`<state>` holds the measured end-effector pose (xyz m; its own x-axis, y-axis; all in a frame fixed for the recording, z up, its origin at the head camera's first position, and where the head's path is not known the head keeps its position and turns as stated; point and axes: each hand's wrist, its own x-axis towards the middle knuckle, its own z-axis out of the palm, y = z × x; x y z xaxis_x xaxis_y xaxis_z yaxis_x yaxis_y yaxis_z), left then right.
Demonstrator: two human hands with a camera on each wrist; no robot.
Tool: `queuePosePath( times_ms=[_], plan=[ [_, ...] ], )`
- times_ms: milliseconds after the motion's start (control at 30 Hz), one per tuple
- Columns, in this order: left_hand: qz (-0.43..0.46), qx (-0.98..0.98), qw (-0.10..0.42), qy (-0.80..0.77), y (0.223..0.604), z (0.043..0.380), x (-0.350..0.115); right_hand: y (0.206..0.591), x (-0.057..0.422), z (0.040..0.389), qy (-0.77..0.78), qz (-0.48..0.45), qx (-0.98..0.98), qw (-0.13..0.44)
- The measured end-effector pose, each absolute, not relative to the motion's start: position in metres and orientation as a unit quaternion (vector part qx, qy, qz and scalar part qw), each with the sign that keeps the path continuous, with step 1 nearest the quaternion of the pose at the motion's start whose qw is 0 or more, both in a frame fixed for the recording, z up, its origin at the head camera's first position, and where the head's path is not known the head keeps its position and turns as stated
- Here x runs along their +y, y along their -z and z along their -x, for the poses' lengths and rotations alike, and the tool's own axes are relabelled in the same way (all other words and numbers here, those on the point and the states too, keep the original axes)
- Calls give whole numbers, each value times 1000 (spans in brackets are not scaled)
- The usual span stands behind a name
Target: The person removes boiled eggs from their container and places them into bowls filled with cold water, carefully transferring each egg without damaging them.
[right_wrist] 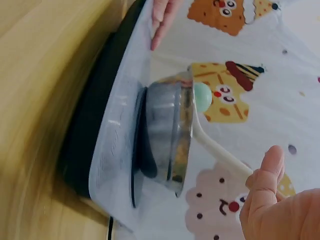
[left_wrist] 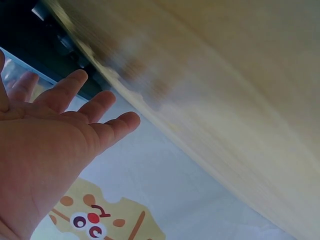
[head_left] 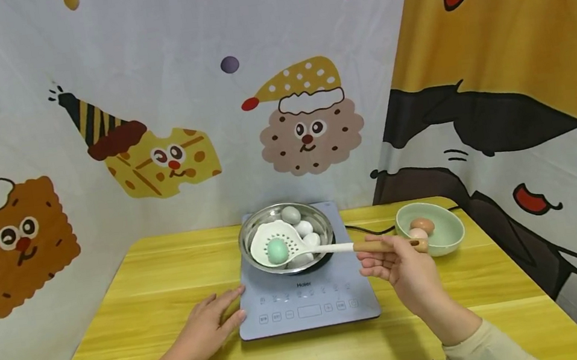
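One readable brand: "Haier" (head_left: 304,284) on pale-blue flat cooktop (head_left: 328,275). White perforated ladle (head_left: 287,238), tan wooden handle (head_left: 371,246) pinched by right hand (head_left: 410,273), holds mint-green egg (head_left: 278,251). Left hand (head_left: 204,328) spread, touching cooktop edge.

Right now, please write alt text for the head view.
The right hand holds a slotted spoon bearing a green egg over a metal bowl of eggs on a cooktop. The left hand is at the cooktop's edge; a green bowl stands at right.

Room seemingly under ladle handle (head_left: 371,247), pan (head_left: 320,223) blocking left
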<state>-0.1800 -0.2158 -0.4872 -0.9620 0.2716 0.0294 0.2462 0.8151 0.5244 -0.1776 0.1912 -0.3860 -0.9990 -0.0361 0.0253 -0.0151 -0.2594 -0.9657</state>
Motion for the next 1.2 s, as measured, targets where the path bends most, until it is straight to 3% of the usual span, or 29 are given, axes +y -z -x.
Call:
queuePosePath(
  times_ms=[433,733,867,1200],
  plan=[
    [-134,954,27,-267,489,180,-218,359,302,163,829,69,555,-15],
    [-130,956,25,-262,485,177,-219,361,393,149,830,-75,532,-151],
    [-130,956,26,-262,484,177,-218,371,410,148,819,-119,529,-185],
    [-134,956,32,-260,486,179,-214,387,404,152,782,-130,580,-188]
  ],
)
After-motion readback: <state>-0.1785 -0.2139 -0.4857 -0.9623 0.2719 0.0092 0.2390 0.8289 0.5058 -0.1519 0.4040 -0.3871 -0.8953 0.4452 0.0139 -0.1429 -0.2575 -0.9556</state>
